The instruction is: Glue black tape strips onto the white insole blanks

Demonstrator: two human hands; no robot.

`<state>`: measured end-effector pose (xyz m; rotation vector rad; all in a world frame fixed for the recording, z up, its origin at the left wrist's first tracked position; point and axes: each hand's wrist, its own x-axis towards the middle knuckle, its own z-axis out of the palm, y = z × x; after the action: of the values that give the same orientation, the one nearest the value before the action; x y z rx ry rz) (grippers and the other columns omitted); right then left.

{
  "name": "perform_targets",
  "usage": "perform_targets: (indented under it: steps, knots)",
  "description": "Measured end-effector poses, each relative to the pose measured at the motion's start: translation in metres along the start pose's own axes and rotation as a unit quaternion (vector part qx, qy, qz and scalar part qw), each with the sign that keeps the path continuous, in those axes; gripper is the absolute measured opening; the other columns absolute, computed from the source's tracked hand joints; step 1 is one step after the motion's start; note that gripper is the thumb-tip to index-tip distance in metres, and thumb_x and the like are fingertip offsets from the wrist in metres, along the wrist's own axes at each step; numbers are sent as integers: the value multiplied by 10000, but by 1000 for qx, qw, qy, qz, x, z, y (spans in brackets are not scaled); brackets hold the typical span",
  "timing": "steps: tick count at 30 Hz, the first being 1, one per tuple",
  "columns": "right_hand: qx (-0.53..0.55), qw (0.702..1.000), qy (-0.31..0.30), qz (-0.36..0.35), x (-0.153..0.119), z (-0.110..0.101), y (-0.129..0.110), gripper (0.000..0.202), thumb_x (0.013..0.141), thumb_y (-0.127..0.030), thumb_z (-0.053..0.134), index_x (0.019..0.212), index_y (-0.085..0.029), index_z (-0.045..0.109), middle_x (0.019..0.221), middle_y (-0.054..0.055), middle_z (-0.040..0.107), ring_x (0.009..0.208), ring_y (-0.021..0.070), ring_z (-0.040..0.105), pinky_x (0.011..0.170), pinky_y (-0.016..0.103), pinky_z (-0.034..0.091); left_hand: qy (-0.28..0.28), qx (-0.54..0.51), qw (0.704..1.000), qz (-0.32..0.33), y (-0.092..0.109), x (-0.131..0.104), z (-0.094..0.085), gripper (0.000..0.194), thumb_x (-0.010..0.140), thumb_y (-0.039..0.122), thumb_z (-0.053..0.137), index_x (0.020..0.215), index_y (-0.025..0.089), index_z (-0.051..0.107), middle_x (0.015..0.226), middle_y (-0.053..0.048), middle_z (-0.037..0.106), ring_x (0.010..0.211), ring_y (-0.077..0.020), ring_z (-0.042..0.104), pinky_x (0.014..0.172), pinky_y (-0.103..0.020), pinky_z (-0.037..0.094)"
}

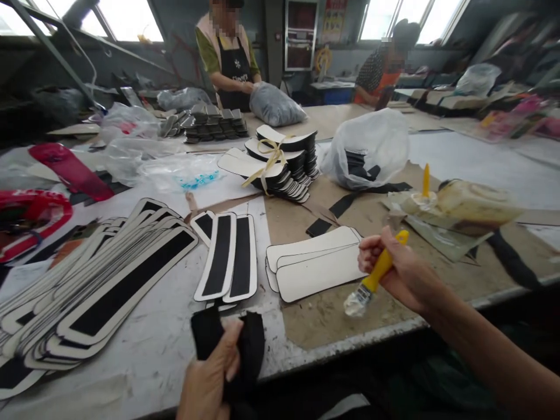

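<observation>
My right hand (400, 271) is closed round the yellow handle of a paintbrush (377, 269). White paste coats its bristles, which hang over the brown paper near the table edge. To the left of the brush lie overlapping plain white strips (324, 265), which the fingers of that hand overlap. At the front edge my left hand (214, 373) grips black fabric strips (251, 344). Just beyond it rest a few white-edged pieces with black centres (223, 256). A large fanned stack of similar pieces (126, 286) spreads across the left side.
Tied bundles of white strips (280, 157) stand mid-table beside a clear bag of black pieces (367, 151). A glue-smeared container (472, 201) with another yellow brush (426, 184) sits at right. Pink-red items (72, 172) lie left. Two people (230, 58) work across the table.
</observation>
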<state>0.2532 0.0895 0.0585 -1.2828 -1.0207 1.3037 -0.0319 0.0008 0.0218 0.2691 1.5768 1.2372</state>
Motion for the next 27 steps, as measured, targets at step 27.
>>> perform_targets:
  steps: [27]
  knots:
    - [-223, 951, 138, -163, 3, -3, 52, 279, 811, -443, 577, 752, -172, 601, 682, 13, 576, 621, 155, 592, 616, 287, 479, -94, 205, 972, 57, -50, 32, 63, 378, 654, 470, 660, 519, 203, 428, 357, 65, 381, 348, -86, 326, 371, -231, 221]
